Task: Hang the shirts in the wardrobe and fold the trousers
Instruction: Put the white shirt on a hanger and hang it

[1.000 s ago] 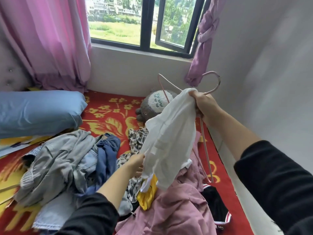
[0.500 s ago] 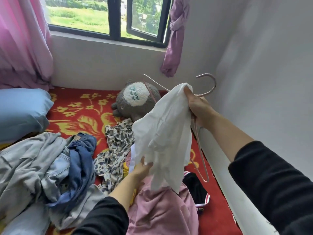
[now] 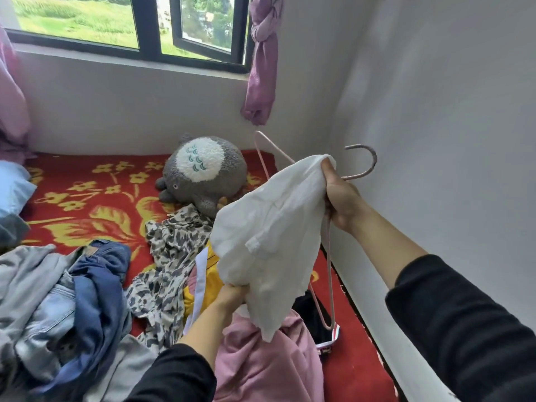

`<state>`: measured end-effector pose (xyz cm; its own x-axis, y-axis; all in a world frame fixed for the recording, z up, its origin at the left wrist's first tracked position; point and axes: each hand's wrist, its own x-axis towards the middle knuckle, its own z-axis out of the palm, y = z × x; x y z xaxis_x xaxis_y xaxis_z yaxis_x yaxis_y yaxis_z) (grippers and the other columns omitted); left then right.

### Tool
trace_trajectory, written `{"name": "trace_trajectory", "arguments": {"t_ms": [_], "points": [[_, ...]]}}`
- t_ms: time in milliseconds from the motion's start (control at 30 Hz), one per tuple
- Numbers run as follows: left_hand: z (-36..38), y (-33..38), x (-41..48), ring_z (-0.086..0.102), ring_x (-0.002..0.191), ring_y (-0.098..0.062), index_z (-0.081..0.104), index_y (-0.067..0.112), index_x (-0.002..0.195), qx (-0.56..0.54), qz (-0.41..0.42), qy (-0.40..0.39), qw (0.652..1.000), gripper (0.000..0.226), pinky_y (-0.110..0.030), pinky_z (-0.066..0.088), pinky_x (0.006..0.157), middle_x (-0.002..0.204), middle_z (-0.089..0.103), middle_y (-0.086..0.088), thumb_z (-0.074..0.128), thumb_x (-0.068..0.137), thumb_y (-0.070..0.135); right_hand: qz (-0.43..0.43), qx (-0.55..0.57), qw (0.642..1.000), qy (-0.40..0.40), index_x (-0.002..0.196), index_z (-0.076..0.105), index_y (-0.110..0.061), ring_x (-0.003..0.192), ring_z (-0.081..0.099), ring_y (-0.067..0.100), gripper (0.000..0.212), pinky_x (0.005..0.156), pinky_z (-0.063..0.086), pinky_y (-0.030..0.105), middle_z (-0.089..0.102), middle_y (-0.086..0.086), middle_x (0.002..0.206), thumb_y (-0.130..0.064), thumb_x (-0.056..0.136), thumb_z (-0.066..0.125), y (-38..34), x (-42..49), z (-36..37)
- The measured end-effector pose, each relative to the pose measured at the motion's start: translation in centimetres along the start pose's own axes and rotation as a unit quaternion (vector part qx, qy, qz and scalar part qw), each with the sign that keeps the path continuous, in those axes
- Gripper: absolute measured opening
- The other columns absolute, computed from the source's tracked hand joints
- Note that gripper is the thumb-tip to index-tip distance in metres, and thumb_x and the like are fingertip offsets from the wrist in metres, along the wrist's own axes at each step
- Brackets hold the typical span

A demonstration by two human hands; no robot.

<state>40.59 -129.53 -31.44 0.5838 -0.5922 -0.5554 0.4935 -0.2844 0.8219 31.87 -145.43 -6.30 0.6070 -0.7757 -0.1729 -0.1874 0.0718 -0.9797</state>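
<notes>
Bed (image 3: pixel 87 204): red blanket with yellow flowers, filling the left and centre of the frame.
Clothes pile (image 3: pixel 58 300): grey and blue denim garments heaped at lower left. A leopard-print garment (image 3: pixel 171 256) lies just beside it at centre, and a pink garment (image 3: pixel 261 367) at bottom centre.
White shirt (image 3: pixel 269 242): held in the air at centre right, crumpled, stretched between the two hands above the pink garment.
Plush toy (image 3: pixel 203 175): grey and white, at upper centre, well apart from the work.
Pink hanger (image 3: pixel 359 146): tilted, with its hook towards the right of the frame. One shoulder pokes out above and left of the shirt, and the other runs down behind it.
Right hand (image 3: pixel 342 198): at centre right, fingers closed round the hanger's neck and the shirt's top edge together.
Left hand (image 3: pixel 232 294): at lower centre, gripping the shirt's lower edge.
Wardrobe: not in view.
Step in hand: probably dressing the shirt onto the hanger.
Doing it well: keep the hanger's neck held firm, find the neck opening, then draw the cloth down over each shoulder in turn. The collar should sit centred under the hook, or the shirt may slide off one side.
</notes>
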Motion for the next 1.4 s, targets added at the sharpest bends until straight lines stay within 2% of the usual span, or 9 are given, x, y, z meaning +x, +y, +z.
{"name": "trace_trajectory", "arguments": {"t_ms": [100,200,433,600,700,833,967,1100,1400], "points": [[-0.8,2.2,-0.3,0.061,0.107,-0.033,0.056,0.007,0.126,0.047,0.043,0.052,0.997,0.044,-0.041,0.052,0.089,0.118,0.063,-0.016,0.058,0.083,0.017,0.01,-0.115,0.992,0.047,0.075,0.064,-0.015,0.054,0.058,0.011,0.041,0.058,0.046,0.026,0.061,-0.001,0.069,-0.048,0.094,0.05,2.9,1.2,-1.4],[-3.1,4.6,-0.6,0.058,0.111,-0.032,0.058,0.01,0.123,0.227,0.112,0.077,0.964,0.04,-0.039,0.048,0.094,0.119,0.063,-0.013,0.053,0.086,0.024,0.036,-0.28,0.955,0.089,0.086,0.069,-0.005,0.078,0.056,0.022,0.048,0.07,0.041,0.029,0.06,0.009,0.083,-0.046,0.096,0.046,7.5,2.8,-3.1],[-7.6,9.1,-1.8,0.057,0.1,-0.036,0.044,0.008,0.112,0.591,0.117,0.139,0.786,0.03,-0.036,0.042,0.071,0.117,0.052,-0.017,0.054,0.084,0.007,0.162,-0.346,0.923,0.04,0.129,0.056,-0.007,0.085,0.062,0.029,0.044,0.06,0.038,0.026,0.066,0.015,0.111,-0.021,0.087,0.054,15.7,2.3,-2.0],[-10.1,13.2,-3.9,0.062,0.083,-0.033,0.054,0.008,0.096,0.68,0.218,0.215,0.666,0.011,-0.037,0.046,0.066,0.103,0.055,-0.015,0.057,0.092,0.018,0.144,-0.307,0.939,-0.054,0.046,0.056,-0.013,0.04,0.042,0.007,0.035,0.039,0.028,0.021,0.048,-0.005,0.044,-0.011,0.081,0.06,17.5,1.1,2.4],[-11.0,15.3,-5.2,0.056,0.064,-0.027,0.044,0.014,0.062,0.684,0.255,0.193,0.655,0.046,-0.032,0.045,0.059,0.068,0.056,-0.004,0.058,0.09,0.047,0.08,-0.241,0.957,-0.137,0.088,0.067,-0.012,0.052,0.048,0.0,0.008,0.049,0.037,0.014,0.054,-0.011,0.056,-0.008,0.081,0.067,17.0,0.5,5.0],[-10.6,17.3,-7.3,0.039,0.049,-0.028,0.029,0.02,0.047,0.613,0.363,0.147,0.686,0.06,-0.027,0.03,0.048,0.045,0.034,0.008,0.066,0.084,0.049,-0.013,-0.166,0.964,-0.207,0.134,0.054,-0.021,0.104,0.055,0.009,0.068,0.086,0.047,0.019,0.059,-0.009,0.11,-0.022,0.072,0.081,14.4,0.4,9.5],[-11.3,19.4,-8.8,0.05,0.052,-0.027,0.037,0.022,0.05,0.61,0.409,0.19,0.651,0.05,-0.028,0.035,0.05,0.049,0.047,0.006,0.068,0.083,0.044,-0.1,-0.15,0.961,-0.207,0.082,0.066,-0.007,0.08,0.052,0.01,0.019,0.068,0.042,0.039,0.062,0.011,0.079,-0.024,0.085,0.071,11.7,0.9,12.6],[-13.1,21.3,-9.9,0.067,0.078,-0.033,0.061,0.01,0.077,0.637,0.357,0.319,0.605,0.038,-0.035,0.049,0.066,0.079,0.068,-0.011,0.054,0.092,0.044,-0.204,-0.179,0.955,-0.121,0.063,0.058,-0.01,0.054,0.043,0.004,0.032,0.06,0.038,0.027,0.05,-0.011,0.05,-0.028,0.088,0.066,7.2,1.9,13.3],[-12.8,30.6,-13.0,0.054,0.064,-0.02,0.052,0.018,0.087,0.38,0.444,0.262,0.768,0.022,-0.029,0.036,0.059,0.068,0.058,0.003,0.068,0.086,0.034,-0.324,-0.162,0.931,-0.036,0.049,0.042,-0.008,0.05,0.03,0.016,0.055,0.053,0.028,0.035,0.036,0.004,0.046,-0.035,0.095,0.056,-5.2,3.0,10.3]]}}
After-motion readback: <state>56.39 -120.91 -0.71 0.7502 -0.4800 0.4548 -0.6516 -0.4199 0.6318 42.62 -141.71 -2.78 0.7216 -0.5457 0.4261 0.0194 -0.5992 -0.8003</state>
